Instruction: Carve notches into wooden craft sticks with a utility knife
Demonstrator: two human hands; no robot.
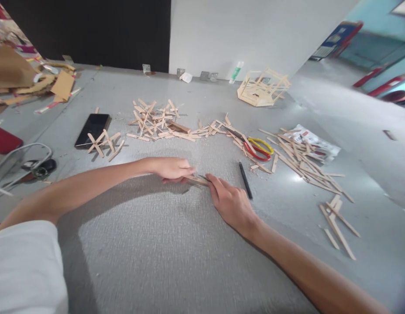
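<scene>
A thin wooden craft stick [198, 179] spans the gap between my two hands, just above the grey table. My left hand [173, 169] is closed around the stick's left end, its fingertips partly hidden under the palm. At the other end, the fingers of my right hand [231, 203] are bent together over the stick. A small dark pointed tip shows by the right fingertips; I cannot make out what it belongs to. A black pen-like tool [245, 180] lies just right of my right hand. Beyond it rest scissors [257, 149] with red and yellow handles.
A pile of joined craft sticks [153, 120] lies ahead, with loose sticks [300, 159] and a white packet [320, 141] to the right. A stick frame [263, 89] stands at the back. The phone [93, 130] and a cable [42, 148] are on the left.
</scene>
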